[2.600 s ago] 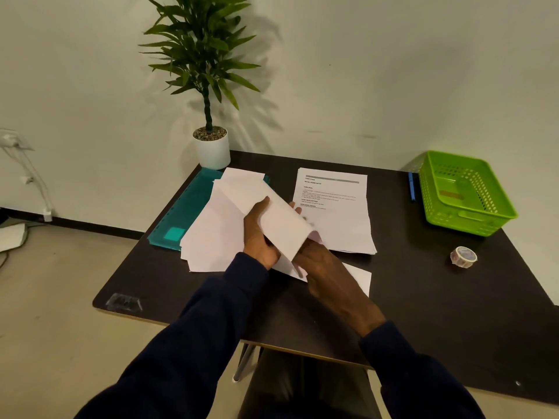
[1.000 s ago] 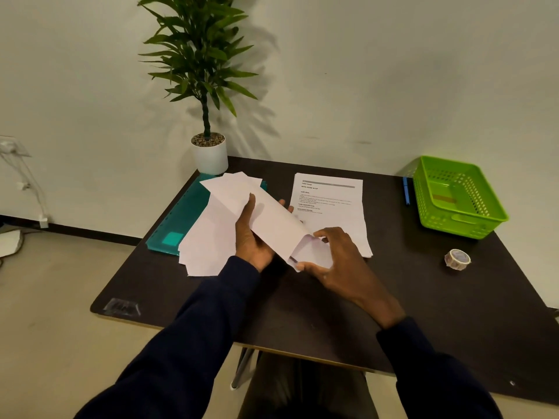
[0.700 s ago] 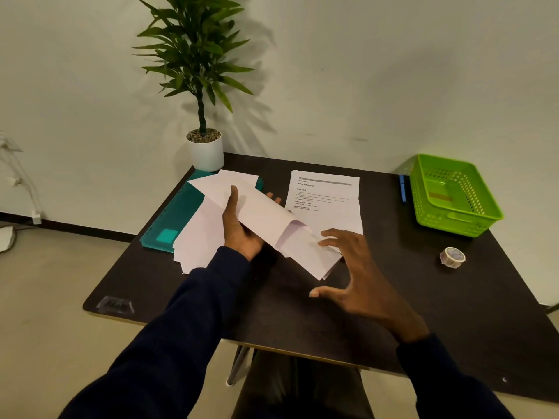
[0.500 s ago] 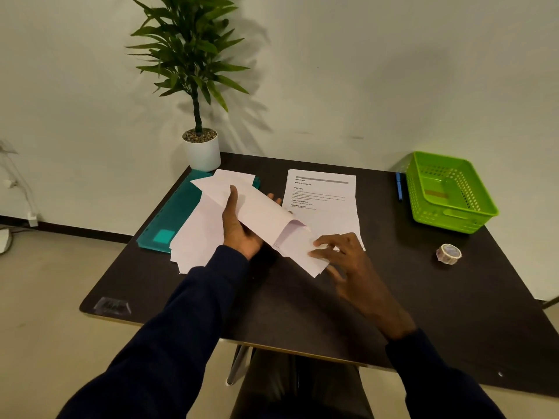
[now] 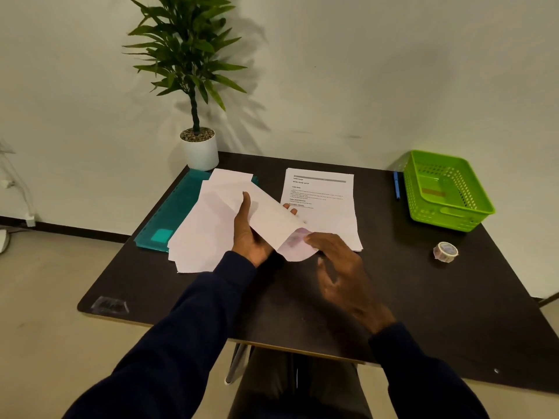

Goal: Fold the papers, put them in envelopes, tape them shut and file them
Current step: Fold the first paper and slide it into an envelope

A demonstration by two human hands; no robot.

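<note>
Long white paper envelope (image 5: 269, 217), gripped by left hand (image 5: 249, 237); right hand (image 5: 341, 267), fingers straight, presses its flap (image 5: 298, 246); next, probably: fetch small patterned tape roll (image 5: 445, 251)

The envelope (image 5: 266, 219) and the sheets (image 5: 199, 237) are thin, matt white paper, and the envelope's flap is sheer enough for a dim patch to show through. The folder (image 5: 172, 213) is smooth teal plastic with a faint sheen, the basket (image 5: 450, 213) is bright green perforated plastic, and the tape (image 5: 445, 251) is a shiny translucent roll. The table (image 5: 423, 297) has a dark, smooth, matt top, the pot (image 5: 200, 152) is smooth white, and the sleeves (image 5: 187, 328) are dark matt cloth.
</note>
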